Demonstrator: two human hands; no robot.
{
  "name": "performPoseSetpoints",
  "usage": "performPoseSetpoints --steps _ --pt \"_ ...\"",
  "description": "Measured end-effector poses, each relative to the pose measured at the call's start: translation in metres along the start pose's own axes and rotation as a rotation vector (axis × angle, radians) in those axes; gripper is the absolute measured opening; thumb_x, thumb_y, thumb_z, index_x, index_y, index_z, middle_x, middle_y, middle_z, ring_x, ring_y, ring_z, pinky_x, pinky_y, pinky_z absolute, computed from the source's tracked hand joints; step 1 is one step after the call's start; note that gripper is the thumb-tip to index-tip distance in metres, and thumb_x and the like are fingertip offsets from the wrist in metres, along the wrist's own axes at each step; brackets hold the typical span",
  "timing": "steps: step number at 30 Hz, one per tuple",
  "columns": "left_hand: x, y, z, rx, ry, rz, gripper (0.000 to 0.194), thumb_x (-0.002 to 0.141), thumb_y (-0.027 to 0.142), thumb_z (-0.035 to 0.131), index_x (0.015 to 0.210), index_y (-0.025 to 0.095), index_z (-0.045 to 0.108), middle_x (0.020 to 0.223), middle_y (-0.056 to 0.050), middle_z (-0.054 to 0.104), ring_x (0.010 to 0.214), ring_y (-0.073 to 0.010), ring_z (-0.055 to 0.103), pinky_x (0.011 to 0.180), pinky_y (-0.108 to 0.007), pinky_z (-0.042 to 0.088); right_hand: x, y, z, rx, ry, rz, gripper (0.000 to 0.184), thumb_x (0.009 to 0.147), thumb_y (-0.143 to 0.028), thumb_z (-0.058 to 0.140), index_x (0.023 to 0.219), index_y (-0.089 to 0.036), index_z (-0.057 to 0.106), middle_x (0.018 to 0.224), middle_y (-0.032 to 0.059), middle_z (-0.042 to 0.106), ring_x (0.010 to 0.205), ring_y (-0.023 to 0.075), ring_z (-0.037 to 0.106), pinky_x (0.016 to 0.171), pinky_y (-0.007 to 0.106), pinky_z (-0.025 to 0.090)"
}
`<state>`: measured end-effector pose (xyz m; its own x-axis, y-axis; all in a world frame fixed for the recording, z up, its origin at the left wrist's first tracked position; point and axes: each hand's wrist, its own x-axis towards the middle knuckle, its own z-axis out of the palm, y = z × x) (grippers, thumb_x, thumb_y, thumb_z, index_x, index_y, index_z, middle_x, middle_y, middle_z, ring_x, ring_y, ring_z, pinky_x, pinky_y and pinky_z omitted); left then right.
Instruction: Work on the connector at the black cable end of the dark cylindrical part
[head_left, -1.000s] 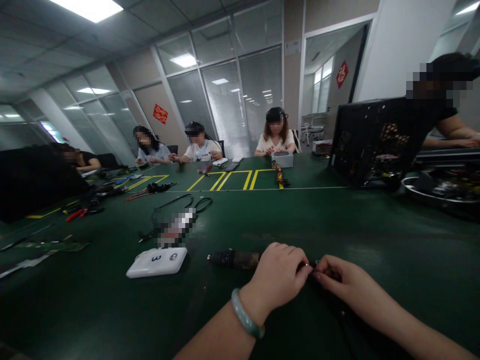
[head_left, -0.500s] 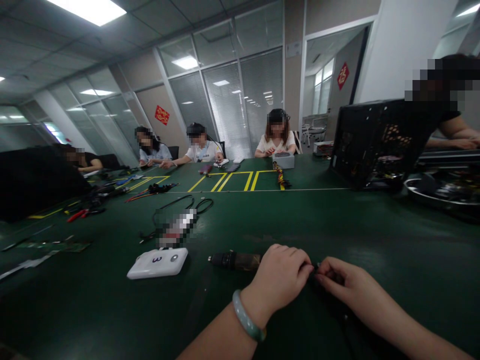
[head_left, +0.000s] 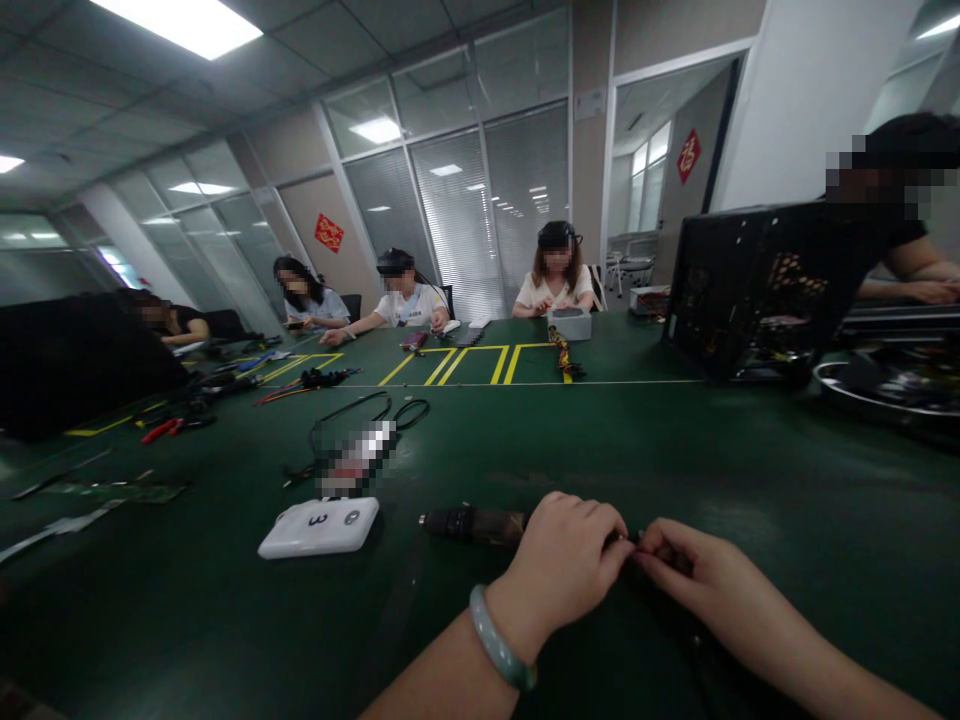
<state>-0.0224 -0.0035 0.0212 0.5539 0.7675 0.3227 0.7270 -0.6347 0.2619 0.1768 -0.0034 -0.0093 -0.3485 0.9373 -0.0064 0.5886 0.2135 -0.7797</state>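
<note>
My left hand [head_left: 574, 560], with a pale green bangle [head_left: 501, 640] on its wrist, is closed, its thumb and fingertips pinched together. Facing it, my right hand [head_left: 694, 565] is also closed in a pinch. The fingertips of both hands meet at something small and dark that I cannot make out. Behind my left hand lies a power screwdriver [head_left: 487, 525] on its side, its tip pointing left and its rear end hidden by the hand. A white power bank [head_left: 319, 530] marked 3 lies farther left on the green table [head_left: 465, 460].
A black computer case [head_left: 739, 290] and a round metal tray [head_left: 885, 400] of parts stand at the right. Black cables [head_left: 352, 408] lie beyond the power bank. Red-handled pliers [head_left: 161, 430] and a green circuit board [head_left: 142, 492] are at the left. Several people sit around the table.
The whole view has shifted slightly. Both hands keep their pinch at nearly the same spot, with the fingertips a little closer together. The screwdriver and power bank stay in place.
</note>
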Motion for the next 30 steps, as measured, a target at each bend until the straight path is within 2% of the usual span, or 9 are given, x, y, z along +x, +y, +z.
performPoseSetpoints --steps 10,18,24,30 --pt "0.001 0.001 0.005 -0.004 0.040 -0.055 0.016 0.093 0.036 0.058 0.087 0.021 0.058 0.084 0.002 0.065 0.081 -0.0187 0.059 0.076 -0.035 0.040 -0.002 -0.004 -0.001 -0.053 0.017 0.002 0.018 0.089 -0.039 0.052 0.083 -0.024 0.061 0.073 -0.0024 0.066 0.067 0.0155 0.061 0.057 0.022 0.042" --pt "0.000 0.001 0.004 0.000 0.045 -0.041 0.015 0.093 0.036 0.056 0.093 0.022 0.059 0.087 0.002 0.065 0.084 -0.0183 0.060 0.078 -0.035 0.039 -0.002 -0.007 -0.001 -0.112 0.040 0.002 0.017 0.089 -0.037 0.052 0.081 -0.024 0.060 0.072 -0.0027 0.067 0.066 0.0159 0.062 0.058 0.023 0.042" --pt "0.000 0.000 0.000 0.008 0.014 -0.015 0.011 0.094 0.033 0.057 0.095 0.022 0.060 0.088 0.003 0.066 0.087 -0.0169 0.061 0.081 -0.034 0.040 -0.003 -0.006 -0.006 -0.301 0.143 -0.106 0.011 0.085 -0.034 0.057 0.083 -0.028 0.067 0.079 -0.0007 0.069 0.074 0.0200 0.062 0.063 0.028 0.044" --pt "0.000 -0.003 0.004 -0.040 0.028 -0.003 0.013 0.094 0.035 0.057 0.094 0.023 0.064 0.092 0.004 0.069 0.089 -0.0163 0.062 0.081 -0.033 0.040 -0.003 -0.007 -0.012 -0.359 0.162 -0.192 0.013 0.085 -0.031 0.058 0.089 -0.029 0.071 0.088 0.0005 0.070 0.083 0.0217 0.063 0.072 0.031 0.046"
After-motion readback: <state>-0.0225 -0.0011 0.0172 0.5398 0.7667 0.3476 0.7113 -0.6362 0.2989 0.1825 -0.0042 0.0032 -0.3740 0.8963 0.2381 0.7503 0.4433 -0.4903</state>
